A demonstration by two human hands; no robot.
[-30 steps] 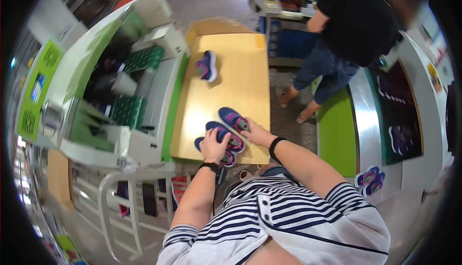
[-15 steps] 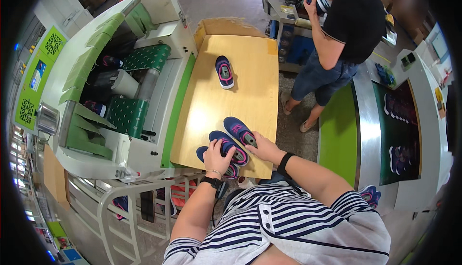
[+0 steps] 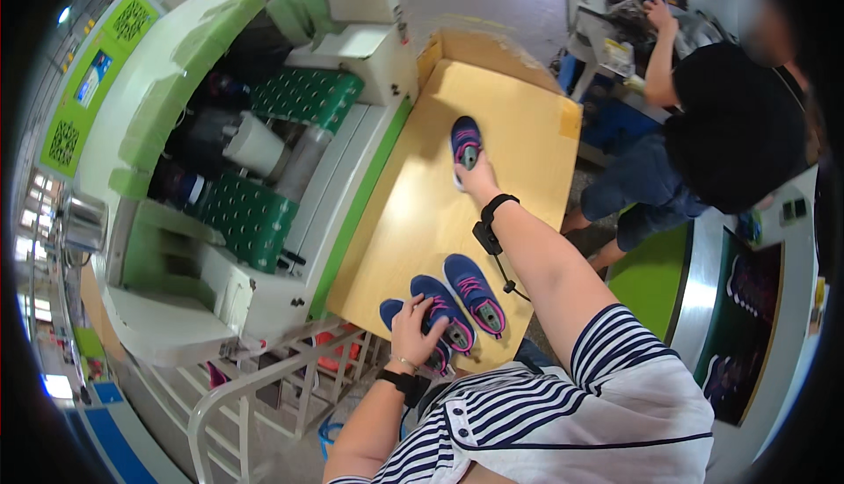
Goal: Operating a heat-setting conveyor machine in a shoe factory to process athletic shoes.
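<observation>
While the far shoe is gripped at its heel end by the right hand, in the upper middle of the head view, three more navy shoes are seen side by side at the lower middle of the frame. The middle shoe is covered in part by the spread fingers of the left hand; whether it is gripped or merely touched cannot be told. To its left, the left shoe is mostly hidden; to its right, the right shoe is left untouched. All are set over a pale wooden table. The left of the frame is filled by a white-and-green machine, in which dotted green belts are shown. At upper right, a co-worker in a black shirt is seen.
</observation>
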